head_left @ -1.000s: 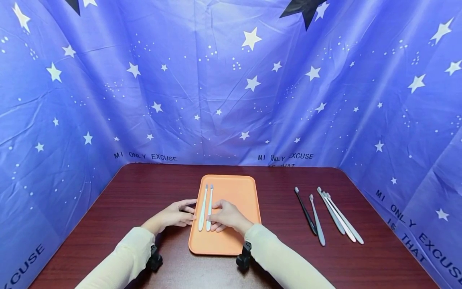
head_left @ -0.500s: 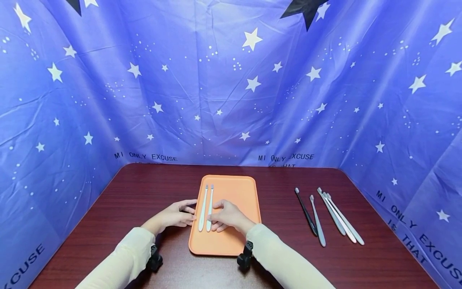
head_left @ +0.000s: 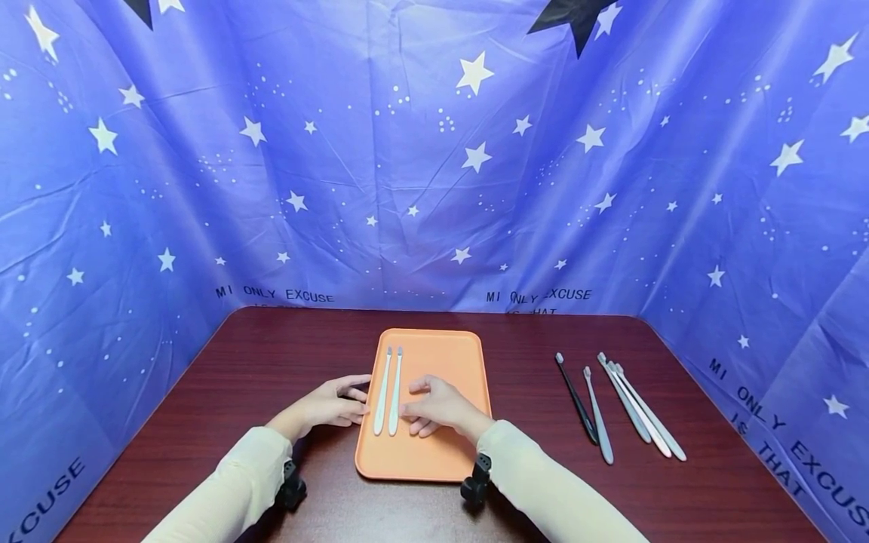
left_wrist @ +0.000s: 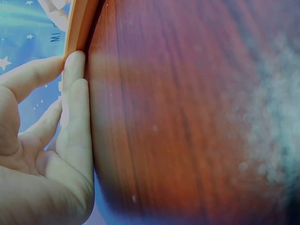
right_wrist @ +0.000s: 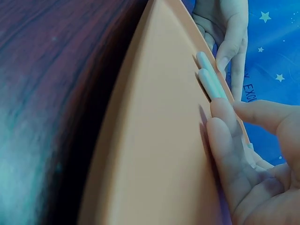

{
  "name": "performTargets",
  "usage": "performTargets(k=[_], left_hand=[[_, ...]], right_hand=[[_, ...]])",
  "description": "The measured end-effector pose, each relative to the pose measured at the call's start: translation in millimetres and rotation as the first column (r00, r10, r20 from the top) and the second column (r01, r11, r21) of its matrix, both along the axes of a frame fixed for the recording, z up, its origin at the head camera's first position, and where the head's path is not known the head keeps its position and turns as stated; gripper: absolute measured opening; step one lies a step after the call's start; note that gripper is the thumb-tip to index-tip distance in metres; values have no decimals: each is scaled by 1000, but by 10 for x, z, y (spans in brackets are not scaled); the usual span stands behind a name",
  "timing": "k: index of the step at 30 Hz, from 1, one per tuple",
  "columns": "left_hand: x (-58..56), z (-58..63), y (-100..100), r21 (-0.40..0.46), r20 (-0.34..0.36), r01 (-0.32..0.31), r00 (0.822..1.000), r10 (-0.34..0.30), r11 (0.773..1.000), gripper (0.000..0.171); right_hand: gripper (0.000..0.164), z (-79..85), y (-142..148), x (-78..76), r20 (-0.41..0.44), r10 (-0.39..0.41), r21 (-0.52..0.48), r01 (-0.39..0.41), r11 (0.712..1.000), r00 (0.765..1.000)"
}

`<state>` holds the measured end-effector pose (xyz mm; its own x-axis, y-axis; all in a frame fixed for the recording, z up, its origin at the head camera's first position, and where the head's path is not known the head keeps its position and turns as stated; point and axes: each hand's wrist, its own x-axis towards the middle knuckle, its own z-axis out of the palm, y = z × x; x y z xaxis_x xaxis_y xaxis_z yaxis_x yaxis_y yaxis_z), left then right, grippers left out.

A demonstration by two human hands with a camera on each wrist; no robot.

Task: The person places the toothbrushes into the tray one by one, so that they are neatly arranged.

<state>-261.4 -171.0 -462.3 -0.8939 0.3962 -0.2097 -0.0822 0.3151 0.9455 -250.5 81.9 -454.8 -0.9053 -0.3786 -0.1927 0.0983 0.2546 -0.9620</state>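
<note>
Two pale toothbrushes lie side by side, heads away from me, on the left part of an orange tray (head_left: pixel 448 354): the left toothbrush (head_left: pixel 382 396) and the right toothbrush (head_left: pixel 395 396). My left hand (head_left: pixel 326 403) holds the tray's left rim, thumb at the top edge and fingers against its outer side in the left wrist view. Over the tray, just right of the toothbrushes, my right hand (head_left: pixel 437 407) is relaxed with nothing in it. In the right wrist view its fingertips overlap the handle end (right_wrist: pixel 211 82) of the nearer toothbrush.
On the right of the dark red table (head_left: pixel 271 347) lie a black toothbrush (head_left: pixel 577 400), a grey toothbrush (head_left: pixel 599 415) and a loose fan of several more pale toothbrushes (head_left: pixel 641 407). A blue star-patterned curtain (head_left: pixel 421 151) hangs around the back and sides.
My right hand has let go of the right toothbrush and shifted slightly to the right. Both toothbrushes on the tray stay in place, and the left hand has not moved.
</note>
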Motion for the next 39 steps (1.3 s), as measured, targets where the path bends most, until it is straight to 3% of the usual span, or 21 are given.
performTargets(k=[19, 39], left_hand=[[6, -14, 10, 10, 6, 5, 1000, -5, 1000, 74], [-6, -12, 0, 32, 10, -5, 1000, 5, 999, 74]], right_hand=[[48, 87, 501, -1, -1, 62, 41, -62, 997, 998], [44, 286, 1231, 52, -80, 53, 126, -43, 991, 995]])
